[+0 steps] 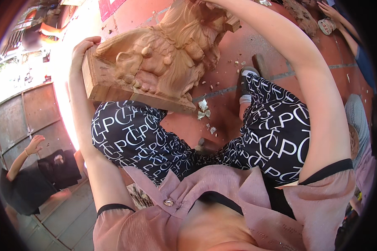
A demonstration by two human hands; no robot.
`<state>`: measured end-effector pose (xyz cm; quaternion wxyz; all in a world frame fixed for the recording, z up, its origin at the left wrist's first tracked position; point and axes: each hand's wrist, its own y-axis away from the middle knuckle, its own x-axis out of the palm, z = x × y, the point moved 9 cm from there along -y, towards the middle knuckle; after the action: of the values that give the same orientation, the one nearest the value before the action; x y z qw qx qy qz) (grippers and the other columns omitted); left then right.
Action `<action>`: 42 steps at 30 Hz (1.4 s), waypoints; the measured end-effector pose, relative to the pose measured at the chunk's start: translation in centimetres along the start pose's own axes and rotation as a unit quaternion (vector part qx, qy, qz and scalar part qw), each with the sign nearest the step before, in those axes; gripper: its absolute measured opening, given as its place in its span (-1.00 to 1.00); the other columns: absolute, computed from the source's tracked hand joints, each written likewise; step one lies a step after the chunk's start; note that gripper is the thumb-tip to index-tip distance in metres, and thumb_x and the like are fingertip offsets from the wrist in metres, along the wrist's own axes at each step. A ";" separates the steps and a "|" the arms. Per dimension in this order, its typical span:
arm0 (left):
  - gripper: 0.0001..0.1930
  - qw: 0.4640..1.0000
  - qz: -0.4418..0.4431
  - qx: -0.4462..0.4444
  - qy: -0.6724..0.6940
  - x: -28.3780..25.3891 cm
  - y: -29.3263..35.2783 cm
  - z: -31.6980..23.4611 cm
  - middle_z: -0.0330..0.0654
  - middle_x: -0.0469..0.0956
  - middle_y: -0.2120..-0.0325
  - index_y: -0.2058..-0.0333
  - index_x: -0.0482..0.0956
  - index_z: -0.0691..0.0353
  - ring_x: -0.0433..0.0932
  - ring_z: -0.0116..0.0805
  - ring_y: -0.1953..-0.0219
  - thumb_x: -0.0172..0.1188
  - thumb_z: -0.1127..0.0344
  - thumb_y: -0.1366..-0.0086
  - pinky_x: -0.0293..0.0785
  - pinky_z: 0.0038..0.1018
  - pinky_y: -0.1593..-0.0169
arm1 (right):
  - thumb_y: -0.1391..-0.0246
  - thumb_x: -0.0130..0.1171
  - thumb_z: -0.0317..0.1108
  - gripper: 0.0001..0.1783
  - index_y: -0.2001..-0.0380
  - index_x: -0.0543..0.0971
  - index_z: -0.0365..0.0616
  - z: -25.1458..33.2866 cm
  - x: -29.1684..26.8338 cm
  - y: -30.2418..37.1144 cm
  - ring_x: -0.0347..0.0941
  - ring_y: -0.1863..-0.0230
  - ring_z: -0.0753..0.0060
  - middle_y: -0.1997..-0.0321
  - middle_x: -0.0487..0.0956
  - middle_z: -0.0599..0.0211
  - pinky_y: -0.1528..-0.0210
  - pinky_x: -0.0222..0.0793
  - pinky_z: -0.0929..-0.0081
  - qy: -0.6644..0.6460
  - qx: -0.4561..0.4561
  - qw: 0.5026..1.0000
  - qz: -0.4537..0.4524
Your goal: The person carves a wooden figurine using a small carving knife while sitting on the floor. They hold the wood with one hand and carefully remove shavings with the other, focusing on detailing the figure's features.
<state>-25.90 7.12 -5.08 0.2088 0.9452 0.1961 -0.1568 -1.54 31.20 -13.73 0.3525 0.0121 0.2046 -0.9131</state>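
Observation:
A large wood carving (155,62) with deep curling relief and a flat block base (142,97) lies tilted over my left knee. My left hand (83,49) is wrapped around the upper corner of its base at the left end. My right arm reaches far forward to the carving's other end. Only a sliver of my right hand (208,1) shows at the upper edge, beside the carving; its fingers are cut off from view.
Wood chips (203,109) lie scattered on the red tile floor (226,77). A wooden piece (261,66) is beside my right shoe (246,79). Another person's hand (330,11) is at the upper right near a rough wood piece (301,19). A person in black (29,188) is at the left.

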 end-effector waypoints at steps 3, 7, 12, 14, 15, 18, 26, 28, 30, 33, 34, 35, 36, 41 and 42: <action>-0.69 0.994 -0.013 0.008 -0.104 0.1 1.8 -1.2 -0.11 0.54 0.35 0.29 0.57 0.38 0.49 -0.39 0.27 -0.04 0.37 -0.02 0.39 -0.52 0.13 | -0.16 -0.10 -0.17 -0.68 0.18 0.49 -0.13 5.6 -1.7 3.1 0.45 0.49 0.48 0.41 0.54 0.34 0.42 0.39 0.52 -0.036 0.130 0.991 0.004; -0.72 0.959 0.095 0.054 -0.261 0.9 -1.1 -2.7 -0.14 0.55 0.43 0.36 0.58 0.37 0.49 -0.40 0.35 -0.01 0.35 0.01 0.40 -0.51 0.23 | -0.16 -0.11 -0.12 -0.62 0.21 0.52 -0.20 16.3 -3.9 6.2 0.42 0.53 0.52 0.43 0.52 0.30 0.49 0.38 0.53 0.105 0.116 0.984 0.088; -0.79 0.918 0.123 -0.039 -0.375 3.4 -5.3 -1.4 -0.18 0.52 0.55 0.47 0.56 0.35 0.47 -0.43 0.55 0.08 0.31 0.03 0.39 -0.49 0.44 | 0.02 0.07 -0.29 -0.77 0.39 0.54 -0.27 24.2 -2.4 13.2 0.45 0.50 0.52 0.39 0.55 0.23 0.47 0.39 0.53 0.078 0.129 0.974 0.172; -0.80 0.947 0.062 -0.041 -0.311 0.0 -2.3 -0.5 -0.19 0.51 0.58 0.51 0.56 0.34 0.45 -0.45 0.61 0.11 0.30 0.02 0.38 -0.49 0.50 | 0.10 0.16 -0.35 -0.81 0.44 0.54 -0.26 21.1 1.4 14.9 0.46 0.47 0.51 0.37 0.56 0.23 0.43 0.40 0.54 -0.025 0.079 0.983 0.165; -0.81 0.948 0.058 -0.048 -0.308 -0.5 -2.3 0.0 -0.19 0.51 0.55 0.48 0.56 0.34 0.45 -0.46 0.59 0.10 0.31 -0.02 0.38 -0.50 0.49 | 0.18 0.24 -0.38 -0.84 0.48 0.57 -0.21 21.8 1.7 15.9 0.48 0.47 0.48 0.32 0.56 0.23 0.41 0.43 0.52 0.027 0.005 0.991 0.128; -0.81 0.949 0.050 -0.054 -0.306 -0.4 -3.9 0.2 -0.21 0.52 0.53 0.46 0.56 0.34 0.45 -0.49 0.57 0.08 0.32 -0.06 0.37 -0.51 0.48 | 0.04 0.16 -0.43 -0.82 0.31 0.50 -0.21 15.6 3.6 20.2 0.52 0.47 0.50 0.43 0.58 0.26 0.41 0.45 0.59 -0.189 0.117 0.975 0.007; -0.81 0.945 0.045 -0.062 -0.317 0.4 -7.3 1.3 -0.18 0.53 0.57 0.50 0.56 0.32 0.45 -0.46 0.62 0.10 0.30 0.00 0.36 -0.48 0.52 | 0.10 0.22 -0.56 -0.82 0.43 0.41 -0.24 8.7 10.0 26.5 0.56 0.37 0.30 0.42 0.55 0.15 0.28 0.55 0.44 -0.488 0.158 0.833 -0.209; -0.81 0.949 0.026 -0.079 -0.305 -1.3 -5.3 0.8 -0.17 0.53 0.56 0.50 0.56 0.32 0.45 -0.46 0.62 0.10 0.31 -0.01 0.37 -0.48 0.53 | 0.09 0.21 -0.57 -0.83 0.44 0.41 -0.25 9.0 11.4 25.6 0.56 0.36 0.27 0.42 0.55 0.14 0.28 0.55 0.42 -0.533 0.161 0.805 -0.203; -0.82 0.946 0.022 -0.072 -0.315 -1.0 -4.6 0.3 -0.17 0.54 0.54 0.48 0.57 0.34 0.47 -0.46 0.59 0.10 0.33 -0.03 0.38 -0.48 0.51 | 0.09 0.20 -0.58 -0.85 0.45 0.41 -0.26 9.7 11.4 24.6 0.56 0.34 0.25 0.41 0.55 0.11 0.27 0.55 0.40 -0.521 0.132 0.818 -0.205; -0.81 0.933 0.018 -0.059 -0.354 -0.5 -3.8 -0.5 -0.17 0.55 0.50 0.45 0.58 0.38 0.49 -0.48 0.52 0.11 0.36 -0.07 0.41 -0.48 0.47 | 0.08 0.19 -0.58 -0.86 0.44 0.42 -0.27 11.8 11.9 24.5 0.56 0.32 0.33 0.44 0.56 0.14 0.26 0.53 0.48 -0.376 0.113 0.896 -0.207; -0.81 0.932 0.013 -0.065 -0.357 -0.4 -3.1 -0.9 -0.18 0.55 0.50 0.45 0.58 0.38 0.48 -0.48 0.52 0.11 0.36 -0.06 0.40 -0.48 0.47 | 0.09 0.19 -0.58 -0.89 0.50 0.44 -0.26 12.0 12.3 24.3 0.52 0.42 0.53 0.48 0.57 0.26 0.34 0.46 0.62 -0.255 0.083 0.938 -0.219; -0.81 0.932 0.019 -0.067 -0.356 0.5 -3.4 -0.9 -0.18 0.55 0.50 0.45 0.58 0.38 0.48 -0.48 0.52 0.12 0.36 -0.05 0.40 -0.49 0.47 | 0.10 0.20 -0.58 -0.89 0.53 0.45 -0.24 12.3 12.1 24.6 0.46 0.47 0.59 0.51 0.55 0.31 0.40 0.40 0.64 -0.147 0.058 0.958 -0.238; -0.81 0.935 0.026 -0.059 -0.350 0.7 -4.8 -0.3 -0.18 0.54 0.53 0.46 0.58 0.36 0.47 -0.47 0.55 0.12 0.34 -0.03 0.39 -0.48 0.48 | 0.11 0.21 -0.57 -0.88 0.57 0.45 -0.23 12.8 11.8 24.9 0.41 0.53 0.65 0.54 0.54 0.35 0.45 0.34 0.66 -0.037 0.033 0.966 -0.254; -0.82 0.934 0.030 -0.019 -0.355 -0.2 -6.1 0.2 -0.17 0.52 0.58 0.50 0.56 0.30 0.45 -0.45 0.62 0.14 0.29 0.02 0.37 -0.48 0.52 | 0.12 0.15 -0.63 -0.91 0.52 0.48 -0.22 13.2 10.4 25.9 0.38 0.51 0.65 0.54 0.46 0.37 0.50 0.31 0.61 0.050 -0.055 0.958 -0.276; -0.82 0.939 0.032 -0.029 -0.341 -0.1 -6.0 0.6 -0.18 0.51 0.59 0.51 0.56 0.30 0.44 -0.46 0.62 0.13 0.29 0.03 0.36 -0.48 0.52 | 0.16 0.16 -0.62 -0.89 0.51 0.49 -0.20 13.2 10.6 26.0 0.38 0.52 0.58 0.58 0.44 0.39 0.47 0.33 0.60 -0.050 -0.008 0.960 -0.276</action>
<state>-28.78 11.81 -7.57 0.2950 0.8345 0.0869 -0.4572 9.00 2.05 -12.90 0.0968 -0.0932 0.1893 -0.9727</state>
